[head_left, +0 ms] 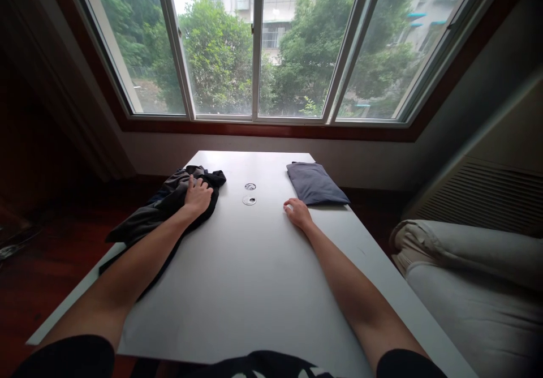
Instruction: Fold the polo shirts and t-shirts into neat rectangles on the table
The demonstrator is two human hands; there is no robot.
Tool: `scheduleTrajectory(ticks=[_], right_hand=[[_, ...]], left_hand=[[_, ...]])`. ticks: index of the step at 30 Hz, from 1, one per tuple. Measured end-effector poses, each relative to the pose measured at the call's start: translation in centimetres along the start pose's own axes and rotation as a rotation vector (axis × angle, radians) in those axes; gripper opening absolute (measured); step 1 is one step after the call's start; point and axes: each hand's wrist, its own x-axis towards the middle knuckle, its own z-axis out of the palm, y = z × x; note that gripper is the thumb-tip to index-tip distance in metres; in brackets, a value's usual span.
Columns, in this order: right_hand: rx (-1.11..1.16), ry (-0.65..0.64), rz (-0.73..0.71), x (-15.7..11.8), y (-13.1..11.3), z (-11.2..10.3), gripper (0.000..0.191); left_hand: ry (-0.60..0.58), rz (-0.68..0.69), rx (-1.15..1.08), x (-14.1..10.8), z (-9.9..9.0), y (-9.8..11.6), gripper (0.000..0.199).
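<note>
My left hand (198, 197) lies on a loose, crumpled heap of dark clothes (148, 218) at the left side of the white table. Its fingers are spread over the fabric, and no fold shows pinched between them. On the right, my right hand (298, 214) rests on the tabletop, fingers loosely bent and apart, with nothing in it. Just beyond that hand is a neatly folded grey-blue garment (317, 184), lying flat near the right edge. The hand seems close to its near corner without gripping it.
The white table (250, 287) reaches from my body towards the window (254, 55). Two small round fittings (249, 200) sit in its surface between the clothes. A pale sofa or bedding (475, 276) stands at the right. Part of the dark heap hangs over the left edge.
</note>
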Motion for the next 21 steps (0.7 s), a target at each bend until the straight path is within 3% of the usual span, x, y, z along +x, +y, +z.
scheduleTrajectory(ticks=[5,8,10,14,17,21], right_hand=[[0.014,-0.004,0.003,0.2,-0.2,-0.1,0.018],[0.108,0.038,-0.005,0.2,-0.6,-0.4,0.020],[0.199,0.076,0.000,0.1,-1.1,-0.7,0.024],[0.295,0.048,0.003,-0.1,-2.2,-1.6,0.036],[0.302,-0.004,0.033,-0.3,-3.1,-1.9,0.045],[0.175,-0.032,-0.028,-0.8,-4.5,-1.4,0.060]], left_hand=[[-0.074,-0.030,-0.125,0.3,0.3,5.5,0.025],[-0.065,0.006,-0.261,-1.8,-0.2,10.2,0.029],[-0.090,0.093,-0.390,-4.4,-0.5,13.5,0.024],[-0.317,0.436,-0.596,-9.7,-0.3,18.6,0.020],[-0.373,0.504,-0.676,-10.8,0.5,19.0,0.025],[-0.200,0.245,-0.609,-8.5,1.5,14.4,0.030]])
